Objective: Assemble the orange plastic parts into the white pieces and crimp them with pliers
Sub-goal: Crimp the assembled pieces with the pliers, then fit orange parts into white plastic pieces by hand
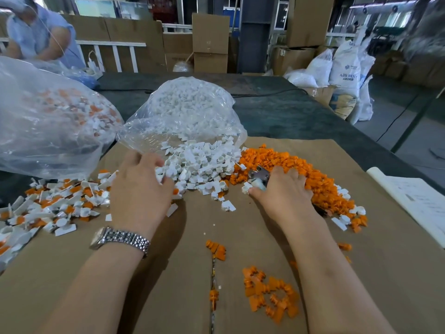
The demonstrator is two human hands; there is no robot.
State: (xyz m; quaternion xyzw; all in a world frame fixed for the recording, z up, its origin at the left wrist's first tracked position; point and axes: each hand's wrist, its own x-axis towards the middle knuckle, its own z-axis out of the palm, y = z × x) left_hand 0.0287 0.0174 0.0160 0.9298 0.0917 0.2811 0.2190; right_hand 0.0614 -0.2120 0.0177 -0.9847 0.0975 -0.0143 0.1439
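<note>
Head view shows my left hand (139,186) palm down at the near edge of the white pieces (197,165), fingers curled into the heap; I cannot tell whether they hold one. My right hand (281,194) lies on the edge of the orange parts (301,172), gripping the pliers (259,177), whose metal head pokes out past the thumb toward the white heap. One white piece (246,188) sits at the thumb tip. The white heap spills from a clear bag (187,112) onto the cardboard (240,227), touching the orange heap on its right. Left of my left hand lies a pile of joined white-and-orange pieces (55,206), below a second bag (48,116). Loose orange bits (269,292) lie near, between my forearms. A watch (120,239) is on my left wrist.
</note>
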